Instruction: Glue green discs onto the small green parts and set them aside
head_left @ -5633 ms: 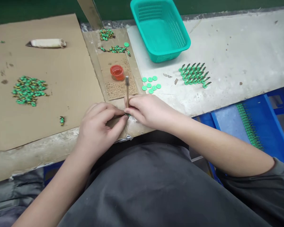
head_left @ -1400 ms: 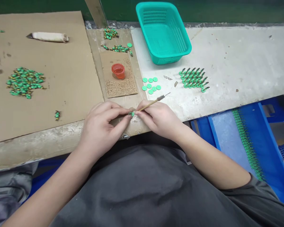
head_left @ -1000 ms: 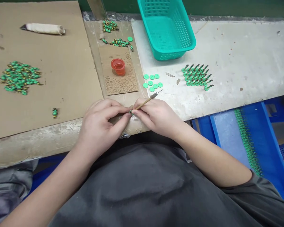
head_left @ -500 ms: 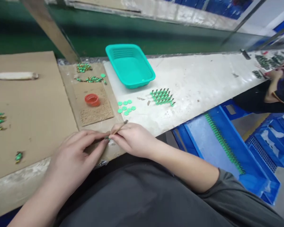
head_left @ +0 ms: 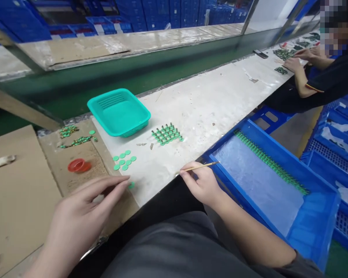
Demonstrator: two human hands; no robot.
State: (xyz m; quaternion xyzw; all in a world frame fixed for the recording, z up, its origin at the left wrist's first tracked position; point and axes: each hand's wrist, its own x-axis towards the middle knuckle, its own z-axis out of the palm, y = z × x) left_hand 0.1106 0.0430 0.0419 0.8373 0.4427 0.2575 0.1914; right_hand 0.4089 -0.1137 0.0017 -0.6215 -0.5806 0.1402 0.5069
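Thin stick (head_left: 201, 166) sits pinched in the right hand (head_left: 201, 187), which is just off the near edge of the bench (head_left: 162, 175). Its tip hangs over the blue crate (head_left: 278, 200). Left hand (head_left: 81, 220) reaches, fingers narrow, to a small green piece (head_left: 131, 185) on the bench, though blur hides any grip. Bare bench runs far right. Half a second ago both hands met over that piece; now they are well apart.

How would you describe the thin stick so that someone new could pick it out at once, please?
Find the big blue crate right of the white bench. At its near left corner the right hand pinches the thin stick, pointing over the crate: pale, unlike the green parts rowed inside.
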